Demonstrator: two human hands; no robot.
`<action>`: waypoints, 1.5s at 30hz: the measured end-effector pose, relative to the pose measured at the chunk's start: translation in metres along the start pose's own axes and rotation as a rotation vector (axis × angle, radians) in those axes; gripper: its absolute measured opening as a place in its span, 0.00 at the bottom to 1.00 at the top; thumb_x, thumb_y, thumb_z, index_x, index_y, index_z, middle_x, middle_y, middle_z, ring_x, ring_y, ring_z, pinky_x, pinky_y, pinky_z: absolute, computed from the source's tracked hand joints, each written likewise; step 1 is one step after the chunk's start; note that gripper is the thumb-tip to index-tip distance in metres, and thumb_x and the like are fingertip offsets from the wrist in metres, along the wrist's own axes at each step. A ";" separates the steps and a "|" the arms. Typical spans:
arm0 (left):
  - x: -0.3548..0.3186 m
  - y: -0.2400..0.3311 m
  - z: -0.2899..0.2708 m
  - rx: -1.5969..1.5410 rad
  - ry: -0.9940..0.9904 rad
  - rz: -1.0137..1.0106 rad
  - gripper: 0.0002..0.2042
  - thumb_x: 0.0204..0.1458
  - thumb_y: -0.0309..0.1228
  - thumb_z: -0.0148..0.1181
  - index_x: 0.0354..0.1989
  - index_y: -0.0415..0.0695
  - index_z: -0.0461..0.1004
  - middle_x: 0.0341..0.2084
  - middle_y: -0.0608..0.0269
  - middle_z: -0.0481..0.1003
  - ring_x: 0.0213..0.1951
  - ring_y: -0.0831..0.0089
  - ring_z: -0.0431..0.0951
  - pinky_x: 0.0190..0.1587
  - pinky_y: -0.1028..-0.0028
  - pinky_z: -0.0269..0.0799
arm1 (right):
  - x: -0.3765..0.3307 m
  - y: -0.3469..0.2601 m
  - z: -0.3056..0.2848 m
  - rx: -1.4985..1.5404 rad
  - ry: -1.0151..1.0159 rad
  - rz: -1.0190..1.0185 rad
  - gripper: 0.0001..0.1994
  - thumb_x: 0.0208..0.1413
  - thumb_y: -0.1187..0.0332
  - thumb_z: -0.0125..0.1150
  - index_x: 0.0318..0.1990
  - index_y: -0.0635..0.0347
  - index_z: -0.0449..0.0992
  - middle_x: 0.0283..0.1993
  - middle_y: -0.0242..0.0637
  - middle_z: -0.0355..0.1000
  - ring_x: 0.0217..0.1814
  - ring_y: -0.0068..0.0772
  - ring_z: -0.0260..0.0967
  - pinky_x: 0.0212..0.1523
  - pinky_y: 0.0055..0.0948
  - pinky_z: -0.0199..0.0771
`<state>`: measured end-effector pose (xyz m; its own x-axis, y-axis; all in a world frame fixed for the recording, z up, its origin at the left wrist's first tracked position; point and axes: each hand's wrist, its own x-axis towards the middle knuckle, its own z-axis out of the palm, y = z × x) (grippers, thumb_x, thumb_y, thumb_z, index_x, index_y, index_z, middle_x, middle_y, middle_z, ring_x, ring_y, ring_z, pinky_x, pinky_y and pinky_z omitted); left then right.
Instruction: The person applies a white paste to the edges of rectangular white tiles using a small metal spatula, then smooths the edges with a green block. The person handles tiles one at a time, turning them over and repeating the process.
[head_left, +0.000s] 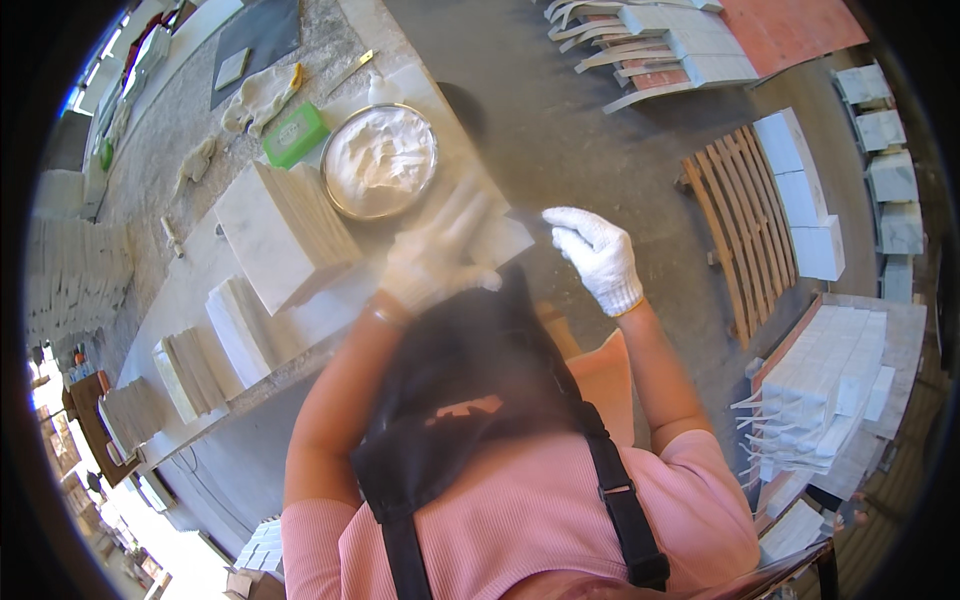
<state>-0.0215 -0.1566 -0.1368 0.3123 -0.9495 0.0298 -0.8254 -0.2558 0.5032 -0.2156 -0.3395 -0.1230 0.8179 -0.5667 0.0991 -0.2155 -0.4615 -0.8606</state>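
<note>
My left hand (pixel 435 262), in a white glove and smeared by motion, is spread over a pale slab (pixel 517 240) at the table's near corner. Its fingers are apart and I see nothing in them. To the right, past the table edge, my white-gloved right hand (pixel 598 258) is closed in a pinch. A thin dark flat tool (pixel 522 215) juts from its fingertips toward the slab; its handle is hidden. Just beyond my left hand stands a round metal-rimmed bowl (pixel 381 160) of white paste. Left of that hand, a stack of marble tiles (pixel 280 235) stands on edge.
A green box (pixel 296 136) sits beside the bowl, with a crumpled glove (pixel 262 98) and a scraper (pixel 350 70) farther back. More tile stacks (pixel 240 330) line the table's near left. On the floor at right are a wooden pallet (pixel 740 230) and stacked white tiles (pixel 825 375).
</note>
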 end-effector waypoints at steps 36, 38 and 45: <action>-0.022 0.018 0.003 0.137 0.011 -0.006 0.54 0.39 0.66 0.72 0.72 0.42 0.67 0.74 0.45 0.63 0.73 0.37 0.62 0.70 0.46 0.65 | -0.070 0.008 -0.004 0.609 -0.134 0.601 0.15 0.65 0.72 0.67 0.57 0.62 0.78 0.44 0.37 0.83 0.39 0.27 0.80 0.40 0.27 0.80; -0.038 0.028 0.005 0.115 0.002 0.088 0.53 0.40 0.61 0.74 0.71 0.37 0.66 0.73 0.37 0.62 0.73 0.34 0.60 0.73 0.42 0.58 | -0.077 0.013 0.001 0.714 -0.130 0.697 0.10 0.66 0.71 0.66 0.52 0.58 0.77 0.43 0.37 0.83 0.39 0.28 0.81 0.37 0.28 0.81; -0.055 0.067 0.000 -0.384 0.001 0.107 0.49 0.42 0.37 0.79 0.74 0.38 0.61 0.74 0.34 0.59 0.65 0.37 0.73 0.64 0.50 0.73 | -0.074 0.012 0.016 0.918 -0.046 0.727 0.13 0.66 0.66 0.65 0.55 0.58 0.75 0.51 0.37 0.80 0.46 0.28 0.78 0.44 0.27 0.76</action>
<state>-0.0941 -0.1218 -0.1050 0.2343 -0.9669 0.1005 -0.6176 -0.0683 0.7835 -0.2701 -0.2922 -0.1492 0.6835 -0.4605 -0.5664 -0.1893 0.6376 -0.7468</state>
